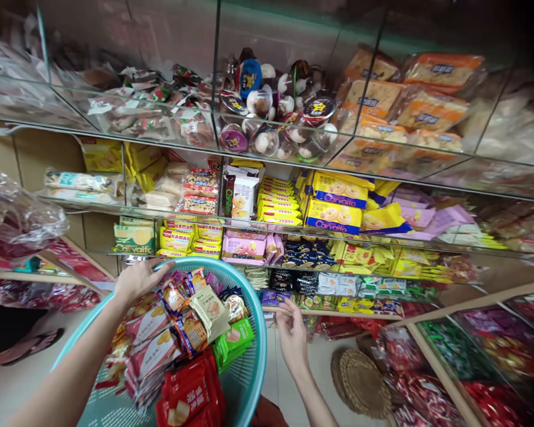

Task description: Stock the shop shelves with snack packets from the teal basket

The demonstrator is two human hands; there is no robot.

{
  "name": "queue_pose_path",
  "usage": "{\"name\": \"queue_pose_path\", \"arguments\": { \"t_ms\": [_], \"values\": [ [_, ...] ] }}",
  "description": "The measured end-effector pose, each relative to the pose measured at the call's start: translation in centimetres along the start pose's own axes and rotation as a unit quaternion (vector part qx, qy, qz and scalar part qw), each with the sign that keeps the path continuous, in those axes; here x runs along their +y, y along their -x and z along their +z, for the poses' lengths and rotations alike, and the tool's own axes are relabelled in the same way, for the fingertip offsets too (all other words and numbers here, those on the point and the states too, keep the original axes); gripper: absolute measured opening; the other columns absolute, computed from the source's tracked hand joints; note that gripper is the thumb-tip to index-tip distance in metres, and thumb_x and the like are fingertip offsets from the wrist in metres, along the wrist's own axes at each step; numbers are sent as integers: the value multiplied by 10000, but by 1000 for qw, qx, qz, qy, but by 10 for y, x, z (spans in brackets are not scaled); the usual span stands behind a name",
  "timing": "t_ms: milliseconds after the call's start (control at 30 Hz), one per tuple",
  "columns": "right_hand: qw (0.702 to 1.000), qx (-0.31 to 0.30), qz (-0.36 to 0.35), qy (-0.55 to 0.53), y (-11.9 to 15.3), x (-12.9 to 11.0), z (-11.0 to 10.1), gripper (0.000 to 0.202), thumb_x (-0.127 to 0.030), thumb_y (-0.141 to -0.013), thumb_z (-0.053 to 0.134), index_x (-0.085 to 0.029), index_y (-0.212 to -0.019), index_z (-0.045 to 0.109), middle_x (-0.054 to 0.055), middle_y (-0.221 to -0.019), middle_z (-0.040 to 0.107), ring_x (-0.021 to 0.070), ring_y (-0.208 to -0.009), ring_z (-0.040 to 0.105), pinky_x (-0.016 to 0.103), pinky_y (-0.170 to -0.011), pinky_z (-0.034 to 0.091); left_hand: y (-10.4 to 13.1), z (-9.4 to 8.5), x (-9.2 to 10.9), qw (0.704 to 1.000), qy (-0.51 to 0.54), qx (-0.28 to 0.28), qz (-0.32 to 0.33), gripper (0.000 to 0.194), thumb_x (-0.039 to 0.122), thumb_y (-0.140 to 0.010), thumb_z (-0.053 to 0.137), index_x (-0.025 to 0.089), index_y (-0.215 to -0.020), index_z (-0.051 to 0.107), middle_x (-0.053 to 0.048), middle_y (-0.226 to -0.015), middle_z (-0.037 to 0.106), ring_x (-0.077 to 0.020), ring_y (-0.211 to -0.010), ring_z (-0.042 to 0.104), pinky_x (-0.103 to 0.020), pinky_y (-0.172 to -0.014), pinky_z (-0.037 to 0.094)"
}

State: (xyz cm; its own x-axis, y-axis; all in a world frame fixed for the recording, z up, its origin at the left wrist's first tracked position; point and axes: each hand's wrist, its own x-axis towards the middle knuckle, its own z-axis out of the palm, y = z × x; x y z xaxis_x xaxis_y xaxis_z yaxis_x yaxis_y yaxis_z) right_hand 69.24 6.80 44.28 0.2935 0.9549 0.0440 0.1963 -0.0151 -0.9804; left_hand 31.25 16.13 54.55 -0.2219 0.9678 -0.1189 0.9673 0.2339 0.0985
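A teal plastic basket [258,356] holds many wrapped snacks, among them red packets [191,394], a green packet [235,343], a beige packet [210,311] and pink-and-white packets [153,350]. My left hand [137,280] grips the far rim of the basket, thumb stretched along it. To the right of the basket, my right hand [291,329] is raised near the lowest shelf, fingers loosely curled and apart, with nothing visible in it. Just beyond its fingertips lie purple packets [276,298].
Glass-fronted shelves [267,222] of packaged snacks span the view ahead. Slanted bins [445,362] of wrapped sweets stand at the right. A round woven item [360,382] is on the floor. Another person's sandalled foot [29,347] shows at the left.
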Motion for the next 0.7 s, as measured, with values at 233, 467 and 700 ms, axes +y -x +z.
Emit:
{"name": "queue_pose_path", "arguments": {
  "t_ms": [233, 467, 700],
  "values": [
    [999, -13, 26, -34, 13, -9, 12, 431, -516, -844, 545, -181, -1105, 622, 111, -1035, 702, 229, -875, 666, 338, -785, 523, -4, -9, 2, 1000, -7, 0, 7, 727, 711, -808, 227, 238, -1136, 671, -163, -974, 738, -370, -941, 671, -375, -725, 475],
    [999, -20, 23, -21, 33, -19, 18, 358, -493, -860, 524, -186, -987, 660, 95, -968, 717, 232, -881, 664, 329, -782, 521, -3, -12, -1, 1000, -6, 4, 29, 751, 716, -809, 219, 217, -1148, 666, -180, -958, 735, -381, -957, 665, -377, -733, 464],
    [999, -18, 32, 11, 56, -27, 26, 404, -526, -852, 513, -180, -988, 671, 104, -1014, 720, 246, -945, 646, 322, -811, 492, 3, -9, -7, 999, -12, 10, 44, 709, 709, -814, 222, 244, -1082, 685, -152, -945, 740, -359, -936, 674, -358, -718, 459]
  ]
}}
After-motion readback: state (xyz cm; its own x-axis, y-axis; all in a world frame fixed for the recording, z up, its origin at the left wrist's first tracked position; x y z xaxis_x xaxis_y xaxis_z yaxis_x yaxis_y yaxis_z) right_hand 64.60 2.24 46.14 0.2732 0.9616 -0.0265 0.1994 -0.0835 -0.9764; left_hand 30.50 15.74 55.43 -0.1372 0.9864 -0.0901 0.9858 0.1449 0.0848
